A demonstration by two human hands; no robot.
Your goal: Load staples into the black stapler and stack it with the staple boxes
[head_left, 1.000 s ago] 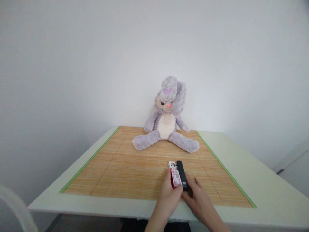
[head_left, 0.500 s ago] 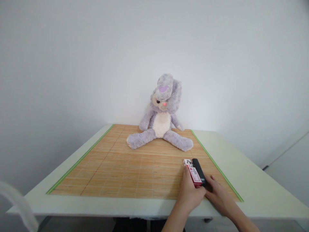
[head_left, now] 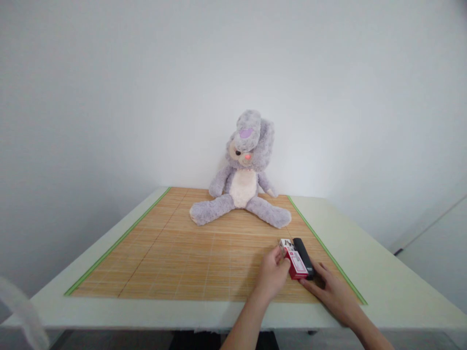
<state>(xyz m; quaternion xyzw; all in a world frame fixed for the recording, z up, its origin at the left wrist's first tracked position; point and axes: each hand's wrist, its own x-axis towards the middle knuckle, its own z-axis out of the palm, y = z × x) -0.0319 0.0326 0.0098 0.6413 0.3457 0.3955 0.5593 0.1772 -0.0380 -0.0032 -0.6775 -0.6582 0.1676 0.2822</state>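
A small red and white box (head_left: 297,265) lies on the bamboo mat, with a white printed part (head_left: 286,244) at its far end. I cannot tell whether that part is a separate box. Close along the right side lies a long black case (head_left: 303,255). My left hand (head_left: 272,274) is at the box's left side, fingers bent and thumb and fingertips against its edge. My right hand (head_left: 330,291) has its thumb at the near end of the box and its fingers beside the black case, thumb and fingers apart.
A grey-purple plush rabbit (head_left: 243,187) sits at the back of the mat against the wall. The bamboo mat (head_left: 182,262) with green edges covers much of the white table (head_left: 383,282). A blurred pale curved strip (head_left: 22,306) shows at lower left.
My left hand has drawn back to the left from the near end of the box to its side. The box and black case appear slightly further right. My right hand has barely shifted.
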